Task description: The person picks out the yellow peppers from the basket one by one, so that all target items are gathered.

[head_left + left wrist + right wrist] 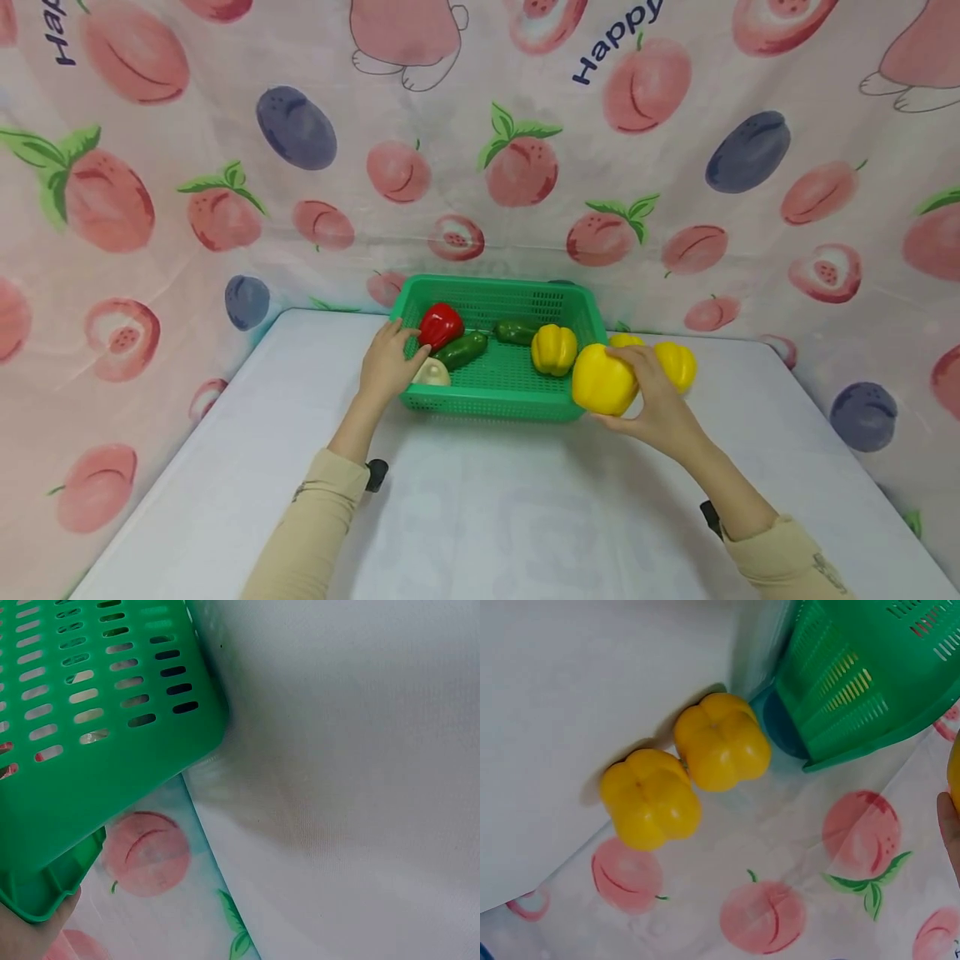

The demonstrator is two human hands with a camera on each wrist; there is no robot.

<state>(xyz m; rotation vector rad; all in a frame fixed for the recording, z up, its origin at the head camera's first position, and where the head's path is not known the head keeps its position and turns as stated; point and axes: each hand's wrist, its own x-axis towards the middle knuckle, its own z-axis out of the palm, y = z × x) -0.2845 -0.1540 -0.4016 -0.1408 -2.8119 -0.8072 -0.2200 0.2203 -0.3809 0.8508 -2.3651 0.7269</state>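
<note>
A green perforated plastic basket [491,402] stands at the back of the white table. My left hand [385,362] grips its left rim; in the left wrist view part of that hand [30,930] lies against the rim. Inside are a red bell pepper [441,325], two dark green elongated vegetables [461,351], a partly hidden pale rounded item [432,372] and a yellow bell pepper [555,350]. At the right rim, my right hand [651,408] holds another yellow bell pepper [603,381] between thumb and fingers. Only an edge of this held pepper shows in the right wrist view.
Right of the basket, two more yellow bell peppers [651,799] sit side by side on the table [480,500]. A fruit-printed cloth [465,167] hangs behind the table and along its sides. Both wrists wear a black device [377,475].
</note>
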